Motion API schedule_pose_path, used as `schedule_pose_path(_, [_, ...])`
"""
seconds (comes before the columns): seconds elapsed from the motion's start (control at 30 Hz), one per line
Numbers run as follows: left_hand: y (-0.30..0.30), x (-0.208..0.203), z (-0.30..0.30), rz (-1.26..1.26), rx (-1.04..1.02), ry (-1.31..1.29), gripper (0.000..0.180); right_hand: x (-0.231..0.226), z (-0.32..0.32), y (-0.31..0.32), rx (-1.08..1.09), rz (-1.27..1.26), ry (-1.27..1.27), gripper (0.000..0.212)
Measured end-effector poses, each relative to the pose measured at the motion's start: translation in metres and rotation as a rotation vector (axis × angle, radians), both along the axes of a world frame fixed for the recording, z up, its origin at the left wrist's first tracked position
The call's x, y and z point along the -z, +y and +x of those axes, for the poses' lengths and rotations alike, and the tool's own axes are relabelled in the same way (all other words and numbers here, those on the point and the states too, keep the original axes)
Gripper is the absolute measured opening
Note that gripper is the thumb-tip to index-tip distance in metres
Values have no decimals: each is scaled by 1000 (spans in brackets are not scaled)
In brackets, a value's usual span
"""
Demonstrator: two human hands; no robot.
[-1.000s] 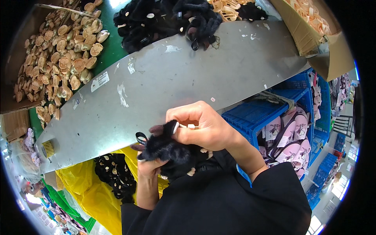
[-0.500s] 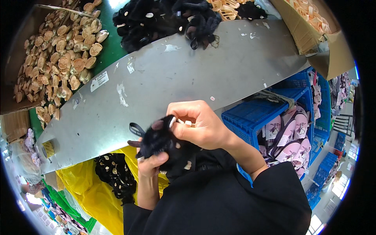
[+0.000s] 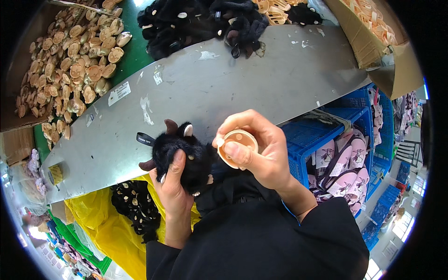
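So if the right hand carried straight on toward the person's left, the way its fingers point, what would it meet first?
Most likely the black plush toy in the left hand. The right hand, holding a tan round piece, sits just beside it, though their relative depth is unclear.

Black plush toy [image 3: 184, 156] with brown horns, tan snout disc [image 3: 238, 147], grey counter [image 3: 242, 79]; below the counter a yellow bag [image 3: 100, 219], blue crates [image 3: 322, 135].
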State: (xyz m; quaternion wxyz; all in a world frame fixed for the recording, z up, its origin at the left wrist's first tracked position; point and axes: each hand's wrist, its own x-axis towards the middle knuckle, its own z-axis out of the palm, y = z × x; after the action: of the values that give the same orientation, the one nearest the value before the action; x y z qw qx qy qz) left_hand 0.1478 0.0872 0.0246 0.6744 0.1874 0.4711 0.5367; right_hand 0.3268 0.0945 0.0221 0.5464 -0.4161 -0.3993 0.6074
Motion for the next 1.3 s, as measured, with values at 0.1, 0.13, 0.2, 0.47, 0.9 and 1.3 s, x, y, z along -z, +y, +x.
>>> schedule_pose_path(0.1, [-2, 2, 1, -8, -4, 5, 41, 4, -2, 1, -24, -26, 105, 24])
schedule_pose_path(0.13, [-3, 3, 1, -11, -6, 11, 41, 12, -4, -2, -36, 14, 104, 24])
schedule_pose_path(0.2, [-3, 7, 0, 51, -4, 23, 40, 2, -17, -6, 30, -57, 309, 25])
schedule_pose_path(0.47, [-6, 5, 4, 87, -12, 32, 37, -1, -14, -6, -34, -4, -14, 24])
schedule_pose_path(0.9, [-6, -8, 8, 156, 47, 155, 30, 9, -18, 3, 16, 289, -368, 19])
schedule_pose_path(1.3, [-11, 8, 2, 296, 97, 509, 21, 35, -28, 17, 207, 611, -720, 33])
